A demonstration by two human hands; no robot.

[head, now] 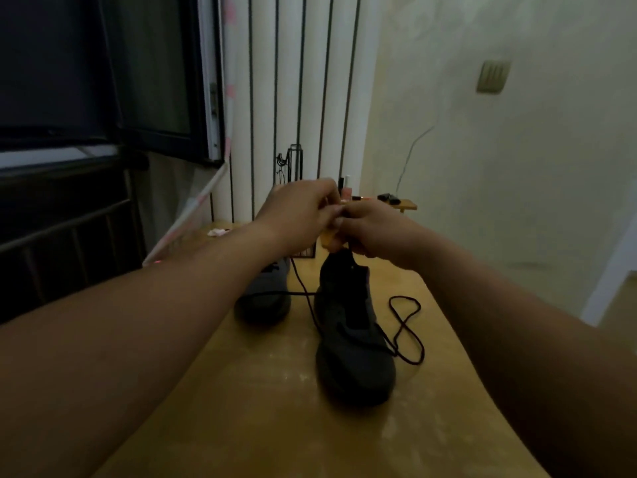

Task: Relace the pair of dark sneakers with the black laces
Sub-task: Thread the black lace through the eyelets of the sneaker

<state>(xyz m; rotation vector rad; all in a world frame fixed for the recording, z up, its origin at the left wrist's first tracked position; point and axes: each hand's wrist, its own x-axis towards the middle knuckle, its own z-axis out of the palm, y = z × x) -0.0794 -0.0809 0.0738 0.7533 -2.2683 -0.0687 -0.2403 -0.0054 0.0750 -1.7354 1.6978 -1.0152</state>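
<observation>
Front and centre, the near dark grey fabric sneaker (355,343) stands on the pale yellow wooden table (262,408), toe toward the camera. The thin black lace (408,334) spills off its right side in loose loops on the wood. Above the collar both hands meet: the left hand (300,208) and the right hand (374,231) touch, fingers curled in tight, each apparently pinching a bit of lace. One strand drops from under them to the table and another runs down into the tongue. What sits between the fingertips is hidden. My read is that the ends are being evened, or a tip readied for an eyelet. To do it well, pinch close to the tip, hold the strand flat and untwisted, and take up that slack on the right before threading. The second dark sneaker (265,298) waits just behind on the left, partly covered by the forearm. Beyond are a small wooden shelf (406,203) with little bottles and a dark window (86,81).
</observation>
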